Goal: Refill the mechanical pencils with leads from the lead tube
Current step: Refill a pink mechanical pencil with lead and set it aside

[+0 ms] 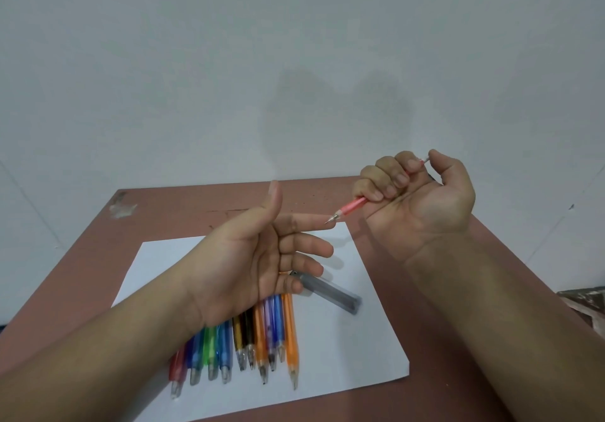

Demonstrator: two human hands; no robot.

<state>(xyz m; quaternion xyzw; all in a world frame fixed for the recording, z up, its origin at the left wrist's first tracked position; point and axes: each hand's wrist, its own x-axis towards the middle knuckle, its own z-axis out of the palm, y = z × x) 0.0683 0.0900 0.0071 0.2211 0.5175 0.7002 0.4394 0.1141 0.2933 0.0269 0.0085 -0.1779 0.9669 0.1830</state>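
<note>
My right hand (415, 189) grips a pink mechanical pencil (352, 207) in a fist, thumb over its top end, metal tip pointing left and down. That tip touches the index fingertip of my left hand (262, 258), which is held palm up with straight fingers and raised thumb above the paper. A grey translucent lead tube (330, 292) lies on the white sheet of paper (360, 349), partly under my left fingers. Several coloured mechanical pencils (248, 343) lie in a row on the sheet, tips toward me, their upper ends hidden by my left wrist.
The paper rests on a reddish-brown table (183, 212) that stands against a plain pale wall (294, 61). A scuffed patch (122, 207) marks the table's far left corner.
</note>
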